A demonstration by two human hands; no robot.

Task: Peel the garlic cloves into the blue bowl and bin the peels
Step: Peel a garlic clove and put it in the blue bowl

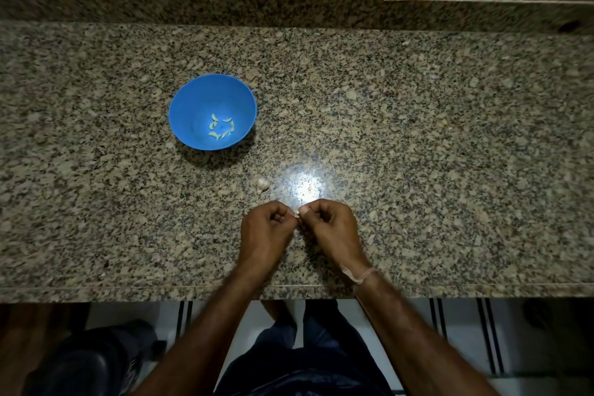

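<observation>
A blue bowl (193,100) sits on the granite counter, left of centre, with several peeled garlic cloves (221,130) at its bottom. My left hand (265,235) and my right hand (331,228) meet near the counter's front edge, fingers curled. Together they pinch a small garlic clove (297,214), mostly hidden between the fingertips. An unpeeled piece of garlic (262,184) lies on the counter just beyond my left hand, apart from it.
The speckled granite counter (434,138) runs the full width, with a raised back ledge and wood behind. A bright light glare lies just beyond my hands. A dark object (83,360) stands on the floor at lower left.
</observation>
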